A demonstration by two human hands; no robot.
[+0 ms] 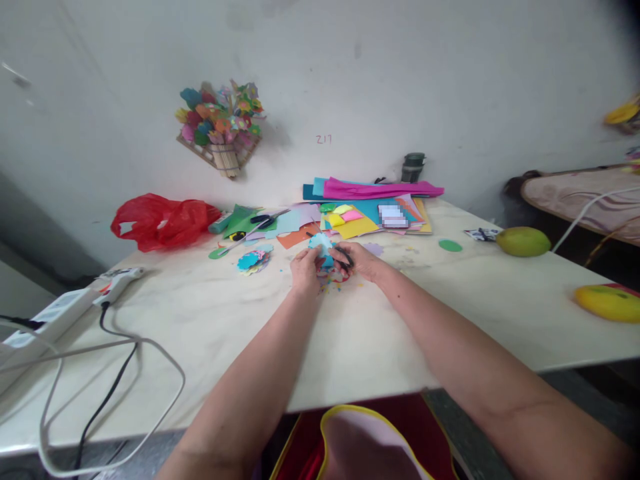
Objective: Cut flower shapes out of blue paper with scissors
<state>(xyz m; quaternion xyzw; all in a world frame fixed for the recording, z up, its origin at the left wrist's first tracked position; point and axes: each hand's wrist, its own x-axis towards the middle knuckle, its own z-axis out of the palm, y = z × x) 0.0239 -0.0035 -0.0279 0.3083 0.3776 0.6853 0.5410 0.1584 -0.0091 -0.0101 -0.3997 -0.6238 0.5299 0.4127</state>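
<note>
At far left we note a white power strip [55, 313] with cables, then a crumpled red plastic bag [165, 220] near the back edge. Next we log a loose pile of scalloped paper cut-outs [254, 261] on the marble-patterned table [240, 353]. Mid-table, our left hand [304, 268] grips a light-blue scalloped paper [320, 247], raised above small paper scraps [331, 288]. Our right hand [361, 259], just beside it, grasps black-handled scissors [345, 257]; whether the blades meet the paper we cannot tell. Further right: a green paper oval [451, 245], then two mangoes [523, 241].
</note>
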